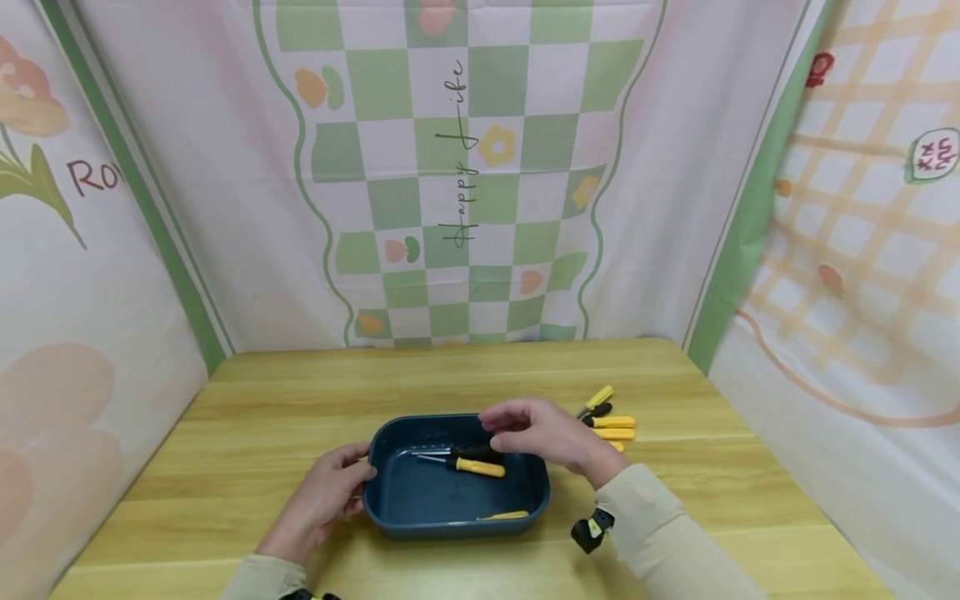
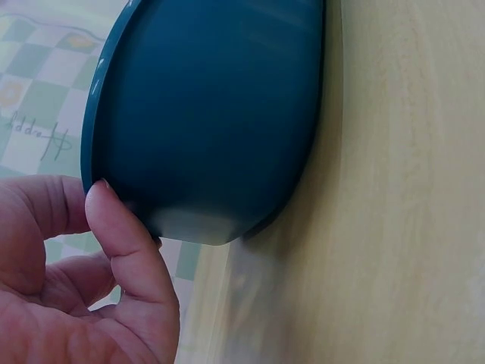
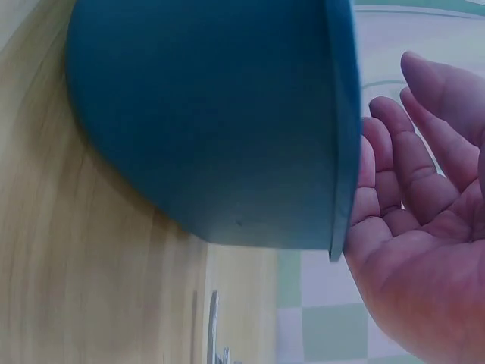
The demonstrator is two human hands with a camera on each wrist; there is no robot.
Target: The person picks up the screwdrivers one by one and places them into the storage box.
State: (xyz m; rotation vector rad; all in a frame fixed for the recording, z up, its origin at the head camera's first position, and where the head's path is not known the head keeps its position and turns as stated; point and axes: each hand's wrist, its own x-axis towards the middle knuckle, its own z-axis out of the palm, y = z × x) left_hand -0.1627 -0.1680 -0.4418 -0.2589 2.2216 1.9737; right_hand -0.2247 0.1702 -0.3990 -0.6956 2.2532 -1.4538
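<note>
A dark blue rectangular bin (image 1: 420,500) stands on the table. My left hand (image 1: 326,493) pinches its left rim; in the left wrist view the thumb (image 2: 125,243) lies on the outer side of the wall. My right hand (image 1: 543,435) is over the bin's back right corner, its fingers loosely bent with nothing between them. In the right wrist view the fingers (image 3: 413,163) show past the rim. Inside the bin lie a screwdriver with a yellow handle (image 1: 480,468), a black-handled screwdriver (image 1: 468,453) partly behind it, and a small yellow-handled tool (image 1: 510,515) near the front wall.
Right of the bin, several more yellow-handled tools (image 1: 615,422) and a black-handled one (image 1: 600,410) lie on the wooden table (image 1: 300,392), partly hidden by my right hand. Printed curtains (image 1: 480,192) hang behind the table and along both sides.
</note>
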